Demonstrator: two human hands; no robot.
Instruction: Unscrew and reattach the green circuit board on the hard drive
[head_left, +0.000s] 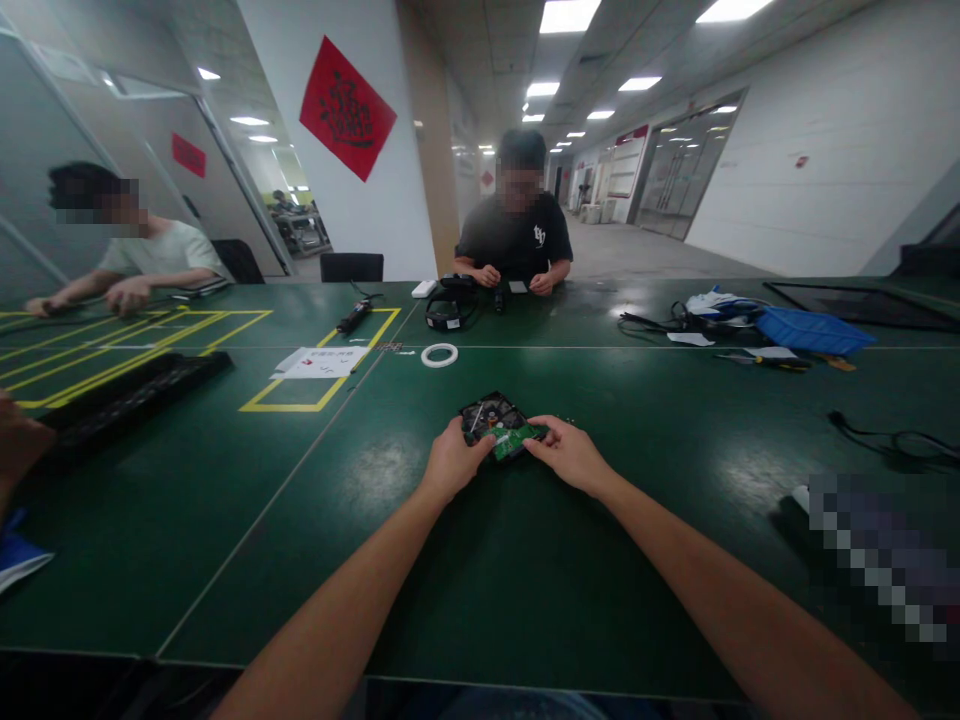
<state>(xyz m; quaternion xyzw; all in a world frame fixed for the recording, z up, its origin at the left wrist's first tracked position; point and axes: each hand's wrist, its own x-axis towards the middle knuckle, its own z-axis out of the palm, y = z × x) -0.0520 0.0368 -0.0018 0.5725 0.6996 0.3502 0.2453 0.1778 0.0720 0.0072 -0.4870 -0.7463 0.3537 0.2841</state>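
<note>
In the middle of the table, a black hard drive [480,408] sits between my two hands, tilted in the view. A green circuit board [510,442] covers its near side. My left hand [454,462] is closed on the drive's left side, with the thumb near the board's edge. My right hand [568,452] pinches the right end, its thumb on the green board and the fingers curled along the edge. Whether the board is fixed to the drive is hard to tell. A few tiny bits, perhaps screws, lie just past my right fingers.
A roll of white tape [439,355] lies beyond the drive. Paper [321,362] and a black tool [358,312] are at left by yellow tape marks. A blue tray [814,330], cables and a screwdriver [765,361] sit at right. People work opposite and at left.
</note>
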